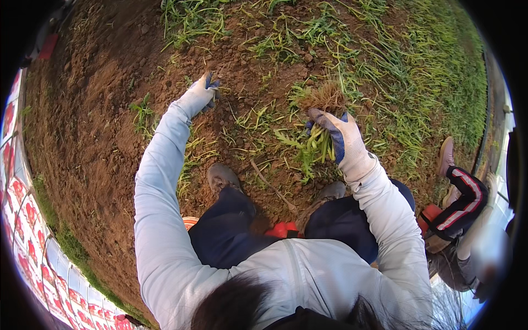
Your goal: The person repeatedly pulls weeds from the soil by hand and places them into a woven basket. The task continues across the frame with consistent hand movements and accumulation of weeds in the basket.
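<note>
A bunch of leafy green plants [320, 142] is gripped in my right hand [346, 134], which wears a white work glove with a blue coated palm. Its tangled brown roots [328, 95] point away from me, and the stems and jagged leaves hang towards my boots. My left hand [199, 95], in a similar glove, is low over the brown soil to the left. Its fingers are curled, and a thin yellowish bit shows by them; whether they hold it I cannot tell. Loose green stems [260, 117] lie on the ground between both hands.
A thin stick [272, 185] lies between my boots [222, 178]. Pulled plants [284, 41] are strewn ahead, and a dense green crop [445, 78] stands at right. Another person [462, 206] sits low at the right edge. Red-and-white printed sheeting [29, 218] lines the left.
</note>
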Demonstrator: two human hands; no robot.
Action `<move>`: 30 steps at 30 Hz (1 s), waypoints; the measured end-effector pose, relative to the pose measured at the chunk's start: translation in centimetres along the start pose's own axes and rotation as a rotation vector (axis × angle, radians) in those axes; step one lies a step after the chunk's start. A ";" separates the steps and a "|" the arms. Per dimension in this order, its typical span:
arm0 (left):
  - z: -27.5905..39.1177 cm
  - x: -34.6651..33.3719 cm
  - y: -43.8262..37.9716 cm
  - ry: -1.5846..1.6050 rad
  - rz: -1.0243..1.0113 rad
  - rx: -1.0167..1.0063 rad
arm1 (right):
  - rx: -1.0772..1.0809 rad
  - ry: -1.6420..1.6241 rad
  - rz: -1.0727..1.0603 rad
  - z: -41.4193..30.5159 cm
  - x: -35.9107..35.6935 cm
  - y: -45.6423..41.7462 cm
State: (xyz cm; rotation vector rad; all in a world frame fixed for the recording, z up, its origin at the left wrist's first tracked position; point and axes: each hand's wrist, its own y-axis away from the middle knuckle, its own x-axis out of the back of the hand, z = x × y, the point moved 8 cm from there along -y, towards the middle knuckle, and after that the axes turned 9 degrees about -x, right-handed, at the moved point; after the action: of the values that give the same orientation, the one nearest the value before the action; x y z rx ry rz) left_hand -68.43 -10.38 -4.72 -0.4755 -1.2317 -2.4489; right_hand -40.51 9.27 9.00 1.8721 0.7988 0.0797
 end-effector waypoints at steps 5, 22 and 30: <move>0.4 -0.4 -0.5 -0.319 0.037 -0.220 | 0.006 0.067 -0.010 0.2 -0.5 0.3; 2.6 -3.0 0.1 -0.844 -0.132 -0.196 | -0.011 0.082 0.016 0.3 -0.5 -0.1; 5.5 -3.5 -2.0 -0.189 0.143 -0.237 | 0.010 -0.024 -0.106 0.2 0.1 -0.2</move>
State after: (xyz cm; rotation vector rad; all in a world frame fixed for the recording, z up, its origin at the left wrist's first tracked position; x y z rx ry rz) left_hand -65.58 -4.22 -4.58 -0.8467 -0.9404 -2.4811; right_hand -40.42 9.25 8.70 1.8336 0.8819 -0.0130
